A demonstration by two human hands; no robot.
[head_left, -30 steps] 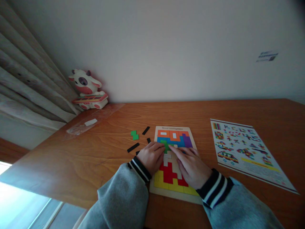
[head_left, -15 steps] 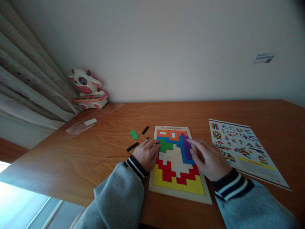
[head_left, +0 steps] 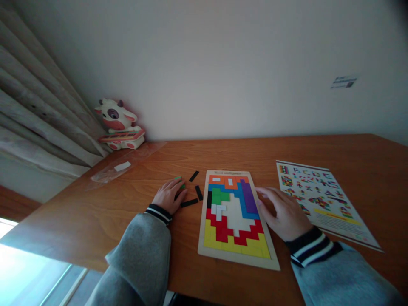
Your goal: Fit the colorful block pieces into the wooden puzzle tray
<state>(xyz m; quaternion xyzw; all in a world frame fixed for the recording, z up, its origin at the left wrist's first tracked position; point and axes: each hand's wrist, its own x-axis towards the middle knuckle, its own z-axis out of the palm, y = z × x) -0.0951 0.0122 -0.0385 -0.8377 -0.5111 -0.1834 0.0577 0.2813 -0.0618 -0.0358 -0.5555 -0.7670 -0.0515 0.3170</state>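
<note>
A wooden puzzle board (head_left: pixel 236 259) lies on the table before me, filled with coloured blocks round a bare middle. My left hand (head_left: pixel 168 196) lies to the left of the board, fingers stretched over a loose green piece (head_left: pixel 182 185) and touching it. Three black pieces (head_left: pixel 189 203) lie just right of that hand. My right hand (head_left: pixel 282 212) rests at the board's right edge, fingers loosely spread and holding nothing.
A printed pattern sheet (head_left: pixel 321 199) lies to the right. A cow toy (head_left: pixel 118 125) stands at the back left by the curtain (head_left: pixel 38 114). A clear plastic bag (head_left: pixel 117 168) lies near it. The table's front edge runs close to my sleeves.
My left hand moved left off the board to the loose green piece. A green block now sits in the board. My right hand slid to the board's right edge.
</note>
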